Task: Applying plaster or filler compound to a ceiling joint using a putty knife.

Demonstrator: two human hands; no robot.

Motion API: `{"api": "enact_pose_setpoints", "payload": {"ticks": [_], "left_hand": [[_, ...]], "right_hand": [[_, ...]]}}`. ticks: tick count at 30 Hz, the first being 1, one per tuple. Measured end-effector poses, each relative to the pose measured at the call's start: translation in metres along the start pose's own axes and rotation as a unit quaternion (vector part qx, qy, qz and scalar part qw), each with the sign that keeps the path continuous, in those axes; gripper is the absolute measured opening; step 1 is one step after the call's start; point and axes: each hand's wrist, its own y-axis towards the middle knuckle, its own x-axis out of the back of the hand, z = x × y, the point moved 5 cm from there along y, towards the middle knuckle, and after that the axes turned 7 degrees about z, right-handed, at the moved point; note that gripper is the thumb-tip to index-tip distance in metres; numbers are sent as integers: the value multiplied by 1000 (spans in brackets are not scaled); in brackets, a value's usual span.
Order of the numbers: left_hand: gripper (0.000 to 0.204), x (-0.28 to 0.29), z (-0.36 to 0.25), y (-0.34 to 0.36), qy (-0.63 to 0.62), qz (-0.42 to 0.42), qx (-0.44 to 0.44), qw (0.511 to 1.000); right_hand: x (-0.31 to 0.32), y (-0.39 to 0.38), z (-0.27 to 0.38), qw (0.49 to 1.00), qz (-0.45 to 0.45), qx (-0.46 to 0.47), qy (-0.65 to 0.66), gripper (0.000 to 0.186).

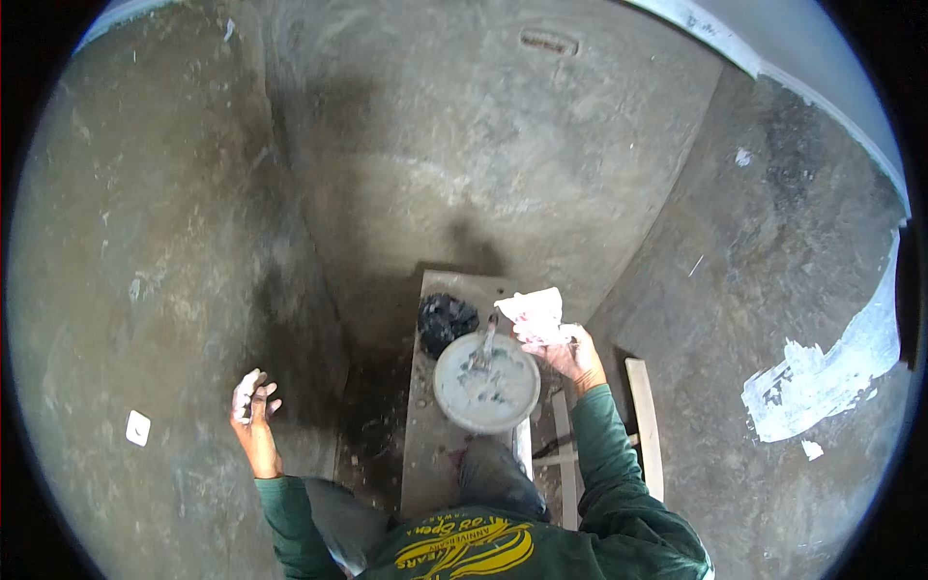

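The right hand (572, 358) is clamped on a crumpled, white, pink-blotched sheet (532, 309) beside the far rim of a round, pale-grey tub (488, 429), perhaps keeping it clear of the whitish paste (472, 394); a smeared, long-handled tool (486, 346) leans inside, likely for easy grabbing; the left hand (253, 411) is raised, seemingly empty, curled fingers apart

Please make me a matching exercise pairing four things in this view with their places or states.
1. Black plastic bag
2. Round tub
3. Small white plate
4. White-and-pink crumpled piece

A. Gripped by the right hand
B. On the left-hand wall
C. Bunched up toward the far end of the board
D. Holding a pale grey mixture

Pairs: 1-C; 2-D; 3-B; 4-A.
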Motion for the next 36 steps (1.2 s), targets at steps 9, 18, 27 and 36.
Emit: {"api": "enact_pose_setpoints", "payload": {"ticks": [9, 18, 27, 36], "left_hand": [[36, -30, -186, 67, 70, 45, -272, 959], [53, -66, -458, 5, 211, -89, -696, 681], [53, -81, -581, -50, 237, -299, -797, 469], [61, -84, -602, -71, 270, -291, -807, 437]], "right_hand": [[-206, 27, 202, 888, 32, 266, -374, 72], [-454, -46, 348, 195, -140, 637, -733, 66], [-552, -50, 407, -210, -168, 673, -689, 57], [-573, -48, 435, -281, -187, 697, -633, 63]]}}
